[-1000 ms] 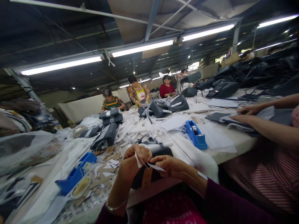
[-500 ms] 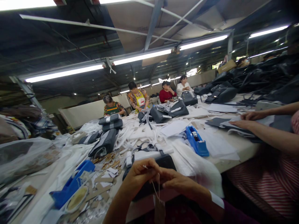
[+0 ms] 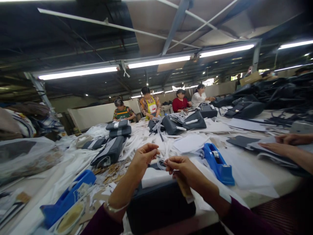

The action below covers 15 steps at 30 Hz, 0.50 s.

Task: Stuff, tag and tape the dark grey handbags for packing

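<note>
My right hand (image 3: 182, 166) is pinched closed just above a dark bag, and a brown card hang tag (image 3: 184, 187) dangles beneath its fingers. The tag's thin string is mostly hidden by those fingers. To its left and slightly higher, my left hand (image 3: 146, 156) has thumb and fingertips pressed together; whatever they pinch is too small to make out. The dark bag (image 3: 161, 205) stands on the table edge in front of me, with white wrapping (image 3: 156, 179) over its top near the handle.
A blue tape dispenser (image 3: 218, 164) stands to the right, another blue dispenser (image 3: 68, 195) to the left beside card scraps (image 3: 97, 195). Wrapped dark bags (image 3: 110, 150) and white paper strips cover the table. At the right are a co-worker's hands (image 3: 283, 145); several people sit opposite.
My hands have risen and moved apart, with the left fingers now away from the right. The hang tag has swung from hanging low between them to beneath the right hand. The view has shifted.
</note>
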{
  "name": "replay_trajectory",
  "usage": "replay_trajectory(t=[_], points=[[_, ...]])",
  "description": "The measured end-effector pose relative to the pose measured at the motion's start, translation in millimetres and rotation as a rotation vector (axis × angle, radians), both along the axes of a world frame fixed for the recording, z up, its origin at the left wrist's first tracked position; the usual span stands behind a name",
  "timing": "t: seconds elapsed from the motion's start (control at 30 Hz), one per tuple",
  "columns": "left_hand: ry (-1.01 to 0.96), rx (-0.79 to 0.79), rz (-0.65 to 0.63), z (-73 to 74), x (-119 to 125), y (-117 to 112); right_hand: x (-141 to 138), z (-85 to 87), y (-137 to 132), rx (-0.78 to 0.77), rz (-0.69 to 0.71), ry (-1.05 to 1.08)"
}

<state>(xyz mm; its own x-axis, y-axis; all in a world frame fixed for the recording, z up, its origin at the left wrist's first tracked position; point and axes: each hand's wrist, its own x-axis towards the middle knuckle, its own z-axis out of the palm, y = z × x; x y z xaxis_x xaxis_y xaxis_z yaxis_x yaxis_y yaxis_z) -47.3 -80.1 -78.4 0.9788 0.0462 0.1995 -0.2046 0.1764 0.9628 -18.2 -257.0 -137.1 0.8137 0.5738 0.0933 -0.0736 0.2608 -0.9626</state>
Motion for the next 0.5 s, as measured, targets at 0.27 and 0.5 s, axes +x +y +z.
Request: replay_trajectory(t=[0.27,0.5], points=[[0.026,-0.093,0.215,-19.2,111,36,125,6.8,30,-0.006,0.169,0.146],[0.340,0.562,0.231,-104.6,185,72,214,-17.1,58,-0.350,-0.147,-0.138]])
